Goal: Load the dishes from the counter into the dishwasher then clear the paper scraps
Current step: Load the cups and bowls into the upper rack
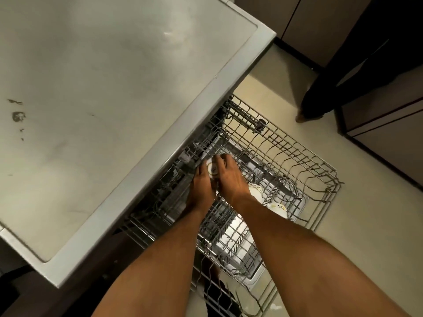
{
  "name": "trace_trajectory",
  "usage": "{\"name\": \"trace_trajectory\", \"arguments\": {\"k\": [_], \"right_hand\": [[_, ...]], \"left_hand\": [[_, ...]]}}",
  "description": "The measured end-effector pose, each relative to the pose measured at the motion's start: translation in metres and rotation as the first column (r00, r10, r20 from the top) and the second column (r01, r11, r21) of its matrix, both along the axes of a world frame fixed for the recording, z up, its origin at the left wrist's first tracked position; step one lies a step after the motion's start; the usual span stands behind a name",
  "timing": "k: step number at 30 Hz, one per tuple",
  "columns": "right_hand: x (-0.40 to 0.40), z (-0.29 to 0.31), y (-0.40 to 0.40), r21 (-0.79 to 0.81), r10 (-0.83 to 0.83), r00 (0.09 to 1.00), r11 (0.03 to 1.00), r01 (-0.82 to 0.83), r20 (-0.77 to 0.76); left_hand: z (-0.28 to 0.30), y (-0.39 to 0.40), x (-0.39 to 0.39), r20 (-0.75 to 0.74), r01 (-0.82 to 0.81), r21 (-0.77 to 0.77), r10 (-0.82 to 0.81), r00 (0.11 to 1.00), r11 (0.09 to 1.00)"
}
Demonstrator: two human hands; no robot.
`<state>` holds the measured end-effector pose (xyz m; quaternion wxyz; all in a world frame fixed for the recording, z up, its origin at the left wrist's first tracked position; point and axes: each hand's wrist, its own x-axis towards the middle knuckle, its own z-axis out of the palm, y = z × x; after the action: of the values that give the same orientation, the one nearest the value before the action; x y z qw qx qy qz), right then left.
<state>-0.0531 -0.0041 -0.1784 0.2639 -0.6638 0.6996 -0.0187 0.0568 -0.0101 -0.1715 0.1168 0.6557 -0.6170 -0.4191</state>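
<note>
Both my hands reach down into the pulled-out wire dishwasher rack (297, 156) below the counter edge. Between them is a small white cup (211, 169) with a gold pattern. My left hand (201, 186) grips its left side and my right hand (231, 177) curls over its top and right side. The cup sits near the rack's inner end, close under the steel counter (103, 99). Two white dishes (256, 193) (278, 209) with gold trim stand in the rack just right of my right wrist.
The steel counter top has a few dark stains (18, 116) at its left. A person in dark trousers (332, 88) stands on the pale floor at the upper right, beside brown cabinets (389, 133). A lower rack (229, 248) shows beneath my forearms.
</note>
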Motion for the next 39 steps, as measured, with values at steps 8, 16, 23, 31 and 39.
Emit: {"name": "trace_trajectory", "arguments": {"k": [8, 16, 23, 31, 39], "right_hand": [[0.001, -0.006, -0.007, 0.024, 0.03, 1.0, 0.999, -0.03, 0.008], [0.003, 0.004, -0.006, 0.087, 0.048, 0.995, 0.995, -0.055, 0.084], [0.006, 0.015, -0.003, 0.046, 0.078, 0.996, 0.996, -0.079, 0.04], [0.01, 0.049, 0.023, -0.078, 0.101, 0.995, 0.992, -0.101, -0.008], [0.045, 0.094, 0.083, -0.118, 0.161, 0.977, 0.977, -0.178, -0.139]], "left_hand": [[-0.011, 0.001, -0.002, 0.031, 0.021, 0.021, -0.022, 0.999, 1.0], [-0.01, 0.007, 0.011, 0.03, 0.069, 0.011, -0.069, 0.997, 0.998], [-0.003, 0.009, 0.017, 0.067, 0.042, -0.014, -0.041, 0.997, 0.999], [0.036, 0.022, 0.04, 0.306, 0.122, -0.121, -0.08, 0.949, 0.985], [0.085, 0.08, 0.087, 0.395, 0.212, -0.19, -0.123, 0.91, 0.959]]}}
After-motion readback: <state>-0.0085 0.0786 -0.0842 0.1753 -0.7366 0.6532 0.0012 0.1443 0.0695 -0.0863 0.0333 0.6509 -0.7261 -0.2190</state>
